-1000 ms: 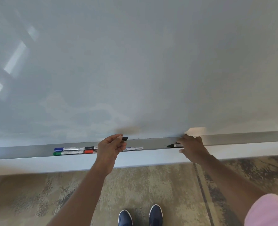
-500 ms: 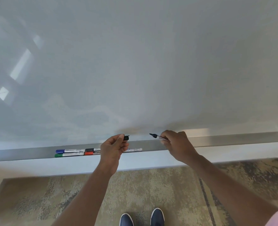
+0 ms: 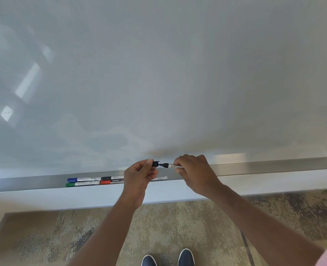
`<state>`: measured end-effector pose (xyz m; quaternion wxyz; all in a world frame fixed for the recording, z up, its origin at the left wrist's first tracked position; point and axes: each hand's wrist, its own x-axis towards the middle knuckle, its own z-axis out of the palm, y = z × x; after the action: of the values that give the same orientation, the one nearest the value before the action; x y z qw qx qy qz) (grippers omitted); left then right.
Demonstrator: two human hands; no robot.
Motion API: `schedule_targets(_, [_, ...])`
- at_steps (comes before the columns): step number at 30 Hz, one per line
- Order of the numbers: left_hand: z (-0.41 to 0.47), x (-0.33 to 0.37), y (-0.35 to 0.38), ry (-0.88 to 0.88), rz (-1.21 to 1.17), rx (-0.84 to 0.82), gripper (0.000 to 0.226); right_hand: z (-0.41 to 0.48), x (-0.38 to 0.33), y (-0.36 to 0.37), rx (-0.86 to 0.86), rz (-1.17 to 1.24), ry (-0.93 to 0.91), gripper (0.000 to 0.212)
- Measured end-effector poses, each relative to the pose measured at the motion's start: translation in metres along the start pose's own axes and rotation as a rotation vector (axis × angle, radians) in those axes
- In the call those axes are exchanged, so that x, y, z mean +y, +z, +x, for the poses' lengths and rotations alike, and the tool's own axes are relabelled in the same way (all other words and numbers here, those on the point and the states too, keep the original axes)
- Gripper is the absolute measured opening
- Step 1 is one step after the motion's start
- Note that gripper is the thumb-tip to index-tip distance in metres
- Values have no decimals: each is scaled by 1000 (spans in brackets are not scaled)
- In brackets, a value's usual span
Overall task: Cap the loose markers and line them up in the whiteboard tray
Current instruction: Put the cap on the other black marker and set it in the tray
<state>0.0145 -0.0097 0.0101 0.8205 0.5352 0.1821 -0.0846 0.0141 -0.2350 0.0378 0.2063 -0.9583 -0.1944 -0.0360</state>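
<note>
So the left hand [image 3: 139, 174] is pinching a black cap [image 3: 155, 163] between thumb and fingers, open end facing 3 o'clock. The right hand [image 3: 194, 172] is closed around a black marker [image 3: 173, 166], its bare tip pointing at 9 o'clock and sitting right at the cap's mouth, can't tell if it's in. Both are held just above the whiteboard tray [image 3: 264, 167]. Down in the tray, at 9 o'clock from the left hand, lie capped markers in two rows: blue marker [image 3: 82, 179], green marker [image 3: 81, 184], red marker [image 3: 110, 182], plus a second black marker [image 3: 111, 177].
</note>
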Motion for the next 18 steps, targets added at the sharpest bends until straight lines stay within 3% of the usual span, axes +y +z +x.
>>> schedule_targets(11, [-5, -4, 0, 60, 157, -14, 11, 2, -12, -1, -6, -39, -15, 15])
schedule_targets(18, [-7, -2, 4, 102, 191, 43, 8, 2, -16, 3, -25, 191, 10, 13])
